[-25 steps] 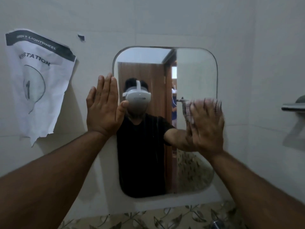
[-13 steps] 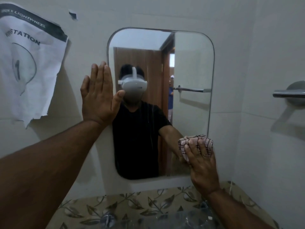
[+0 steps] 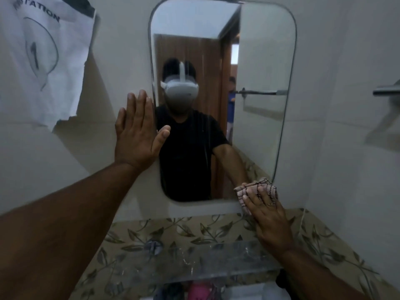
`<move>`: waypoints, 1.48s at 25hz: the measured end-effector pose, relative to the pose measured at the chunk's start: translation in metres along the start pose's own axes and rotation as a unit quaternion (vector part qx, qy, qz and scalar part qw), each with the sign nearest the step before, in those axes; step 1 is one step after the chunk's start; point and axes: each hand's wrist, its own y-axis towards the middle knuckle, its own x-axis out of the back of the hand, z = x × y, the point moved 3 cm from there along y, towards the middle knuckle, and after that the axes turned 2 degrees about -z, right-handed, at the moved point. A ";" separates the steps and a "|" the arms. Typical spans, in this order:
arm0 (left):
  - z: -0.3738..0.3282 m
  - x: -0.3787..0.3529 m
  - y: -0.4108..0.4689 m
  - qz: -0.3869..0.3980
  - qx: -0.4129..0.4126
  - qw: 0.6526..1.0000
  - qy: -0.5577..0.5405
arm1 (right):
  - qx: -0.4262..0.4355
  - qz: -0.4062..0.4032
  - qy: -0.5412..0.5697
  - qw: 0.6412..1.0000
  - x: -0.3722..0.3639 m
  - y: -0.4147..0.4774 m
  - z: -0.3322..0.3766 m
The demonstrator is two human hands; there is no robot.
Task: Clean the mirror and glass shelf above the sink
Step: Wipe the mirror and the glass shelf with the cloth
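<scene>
A rounded rectangular mirror [image 3: 262, 61] hangs on the white tiled wall and reflects a person in a black shirt. My left hand [image 3: 135, 135] lies flat with fingers together against the mirror's left edge, holding nothing. My right hand [image 3: 267, 217] presses a checked cloth [image 3: 255, 188] against the mirror's bottom right corner. Below the mirror, a glass shelf [image 3: 203, 263] juts out from the leaf-patterned tile strip; it looks smeared and spotted.
A torn paper sign [image 3: 41, 61] hangs on the wall at the upper left. A metal towel bar [image 3: 386, 90] sticks out from the right wall. A round metal shelf bracket [image 3: 154, 245] sits on the patterned tiles. Pink and dark items [image 3: 199, 291] show under the shelf.
My right hand has slid the cloth down the mirror's right side, from mid height to the bottom right corner. The view has tilted downward, bringing the glass shelf into sight. My left hand stays flat on the edge.
</scene>
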 end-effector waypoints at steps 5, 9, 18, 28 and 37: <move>-0.002 -0.009 -0.070 0.081 0.015 0.997 -0.012 | -0.234 -0.043 0.190 0.953 0.018 -0.043 0.002; -0.060 -0.030 -0.184 0.178 0.079 0.977 -0.083 | -0.294 -0.067 0.085 0.950 0.039 -0.050 -0.010; -0.030 -0.029 -0.305 0.302 0.145 0.939 -0.074 | -0.316 0.326 0.018 0.891 0.011 -0.130 -0.065; 0.004 -0.022 -0.324 0.278 0.232 0.923 -0.126 | -0.301 0.212 -0.095 0.925 0.002 -0.115 -0.054; 0.008 -0.034 -0.327 0.340 0.126 0.929 -0.071 | -0.314 0.205 -0.094 0.922 -0.003 -0.108 -0.048</move>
